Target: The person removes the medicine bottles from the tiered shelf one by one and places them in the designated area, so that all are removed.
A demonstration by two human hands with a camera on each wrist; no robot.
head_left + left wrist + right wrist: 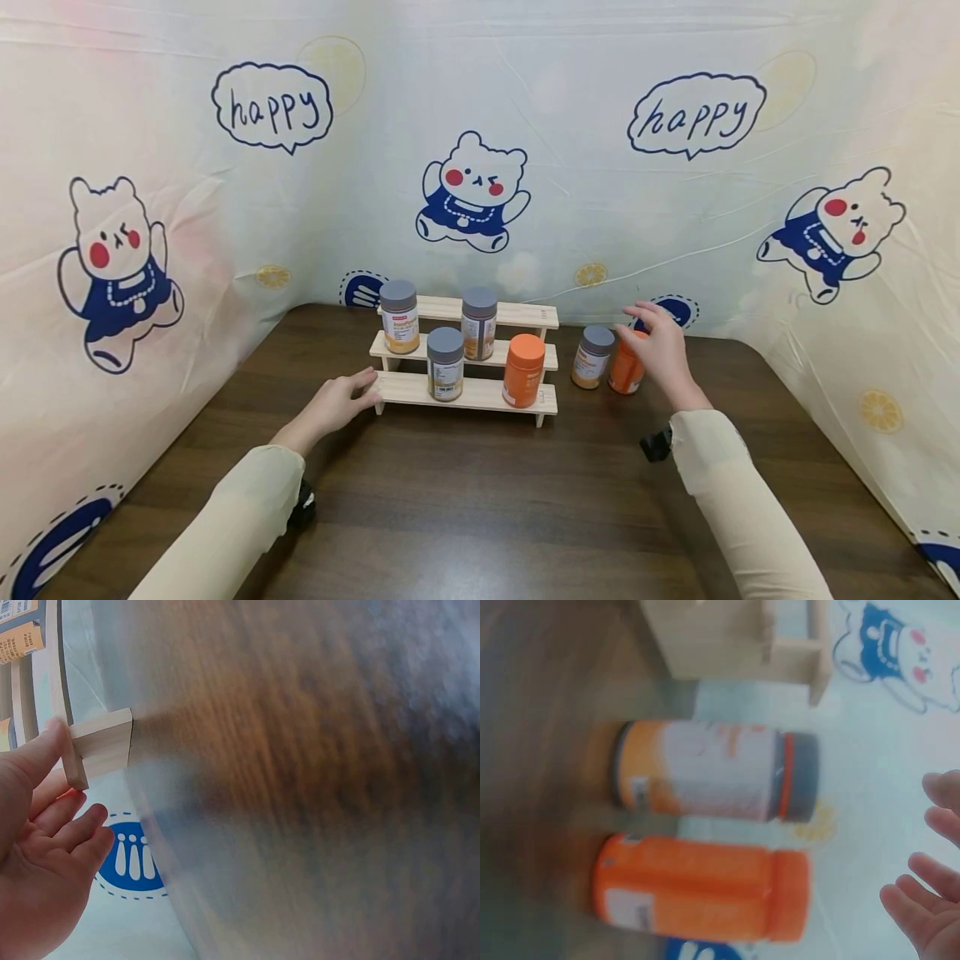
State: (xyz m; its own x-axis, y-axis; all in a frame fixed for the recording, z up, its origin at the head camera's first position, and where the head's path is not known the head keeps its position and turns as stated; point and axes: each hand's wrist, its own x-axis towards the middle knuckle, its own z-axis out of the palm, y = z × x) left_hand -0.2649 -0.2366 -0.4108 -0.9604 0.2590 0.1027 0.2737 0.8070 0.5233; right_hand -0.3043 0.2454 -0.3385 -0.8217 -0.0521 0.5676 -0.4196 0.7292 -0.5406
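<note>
1. Your left hand (pixel 333 407) has its grip clamped on the lowest step of the rack (pixel 483 394), at 8 o'clock.
2. Your right hand (pixel 663 350) has its grip apart, near an orange bottle (pixel 624 369) on the worktop (pixel 465 492) at the rack's 3 o'clock.
3. A grey-capped bottle (pixel 592 358) stands just beside it, at its 9 o'clock.
4. The rack bears four more bottles (pixel 446 367).

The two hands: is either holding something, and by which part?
The left hand pinches the wooden rack by the left end of its lowest step. The right hand holds nothing.
</note>
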